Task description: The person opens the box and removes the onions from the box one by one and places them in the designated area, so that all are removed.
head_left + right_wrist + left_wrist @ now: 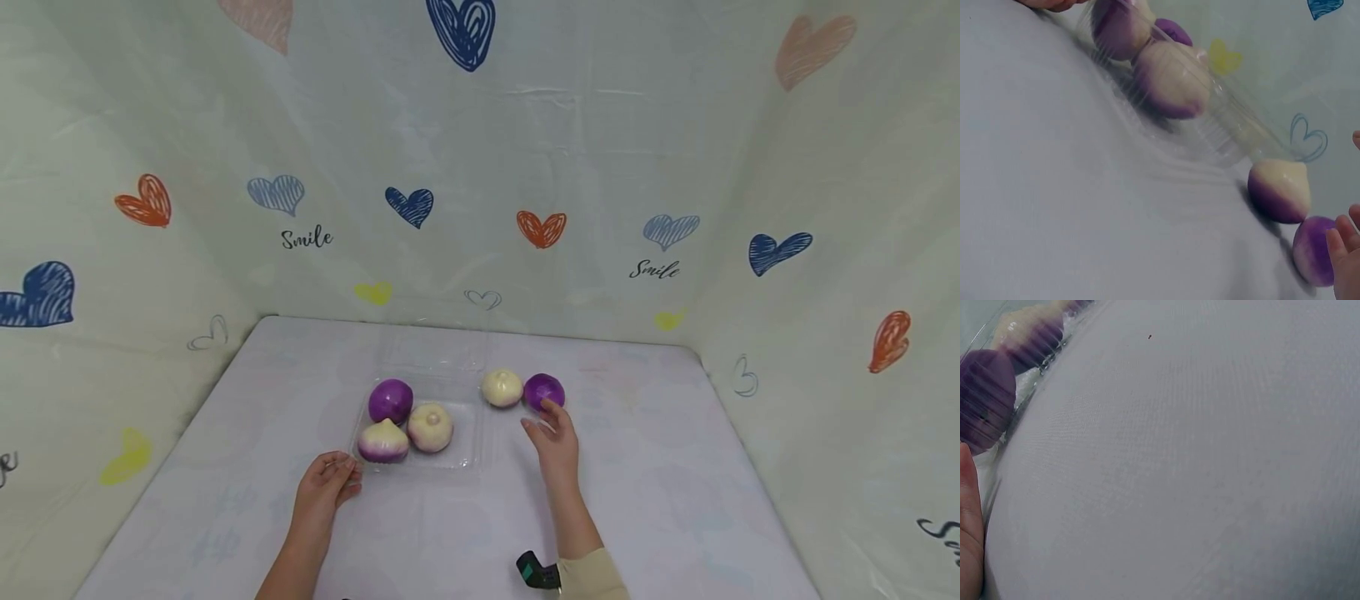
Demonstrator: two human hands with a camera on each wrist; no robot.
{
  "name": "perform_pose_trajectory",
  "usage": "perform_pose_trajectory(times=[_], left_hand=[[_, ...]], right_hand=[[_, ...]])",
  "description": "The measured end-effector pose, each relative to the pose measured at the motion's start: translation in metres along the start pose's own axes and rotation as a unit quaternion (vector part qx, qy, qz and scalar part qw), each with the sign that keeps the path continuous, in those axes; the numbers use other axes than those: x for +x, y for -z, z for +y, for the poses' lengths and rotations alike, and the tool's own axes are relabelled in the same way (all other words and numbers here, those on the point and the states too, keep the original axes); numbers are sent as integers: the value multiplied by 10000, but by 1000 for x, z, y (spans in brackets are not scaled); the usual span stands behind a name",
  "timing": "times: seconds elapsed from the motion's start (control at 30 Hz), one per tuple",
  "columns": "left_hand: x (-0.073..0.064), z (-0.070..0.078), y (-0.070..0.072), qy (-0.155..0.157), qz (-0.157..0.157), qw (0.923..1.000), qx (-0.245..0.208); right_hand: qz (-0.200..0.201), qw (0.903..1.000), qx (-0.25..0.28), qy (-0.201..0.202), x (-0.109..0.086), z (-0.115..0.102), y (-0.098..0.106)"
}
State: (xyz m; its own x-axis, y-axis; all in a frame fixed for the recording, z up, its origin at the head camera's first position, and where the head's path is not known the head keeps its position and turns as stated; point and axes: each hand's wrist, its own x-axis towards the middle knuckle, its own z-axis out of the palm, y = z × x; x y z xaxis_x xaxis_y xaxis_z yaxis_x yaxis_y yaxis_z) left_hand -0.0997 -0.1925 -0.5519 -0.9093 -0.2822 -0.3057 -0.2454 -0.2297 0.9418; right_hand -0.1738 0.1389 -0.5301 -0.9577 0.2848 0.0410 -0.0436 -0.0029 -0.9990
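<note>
Right hand: the right hand (557, 442) is held open, thumb and fingers apart, at the near side of the outer purple turnip (544, 388); a fingertip overlaps that turnip in the head view, though whether it touches cannot be told, and nothing is gripped.
Left hand: the left hand (327, 483) has its fingers bent at the near left corner of the clear plastic clamshell (467, 454); whether they pinch the rim or merely rest against it cannot be told.
Outer purple turnip: on the table (645, 492), right of the clamshell, purple side up.
Outer cream turnip: the outer cream turnip (502, 388) sits between the clamshell and the outer purple turnip, just beside the latter, cream side up.
Clamshell: lid (431, 348) folded back toward the wall cloth; three turnips in the base.
Inside it: a purple-side-up turnip (390, 401) at back left, a pointed cream-and-purple turnip (383, 442) before it, a round cream turnip (431, 427) to their right.
Right forearm: beige sleeve (594, 577), dark device (536, 572) beside it.
Wall cloth: pale fabric (600, 150) printed with hearts and "Smile".
</note>
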Motion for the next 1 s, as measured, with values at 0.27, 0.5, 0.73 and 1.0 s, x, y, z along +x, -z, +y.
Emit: perform_pose_trajectory(times=[0.27,0.5,0.73,1.0], left_hand=[[-1,1,-1,24,58,10000,33],[-2,1,-2,-46,82,9999,-53],[-2,2,-2,-25,74,10000,20],[-1,1,-1,-27,66,10000,-19]], right_hand=[[-438,9987,235,135,-13,-16,-24],[-1350,9907,128,130,-20,-27,-39],[-2082,9780,-28,89,-24,-38,-53],[-2754,9598,-336,420,-19,-33,-64]])
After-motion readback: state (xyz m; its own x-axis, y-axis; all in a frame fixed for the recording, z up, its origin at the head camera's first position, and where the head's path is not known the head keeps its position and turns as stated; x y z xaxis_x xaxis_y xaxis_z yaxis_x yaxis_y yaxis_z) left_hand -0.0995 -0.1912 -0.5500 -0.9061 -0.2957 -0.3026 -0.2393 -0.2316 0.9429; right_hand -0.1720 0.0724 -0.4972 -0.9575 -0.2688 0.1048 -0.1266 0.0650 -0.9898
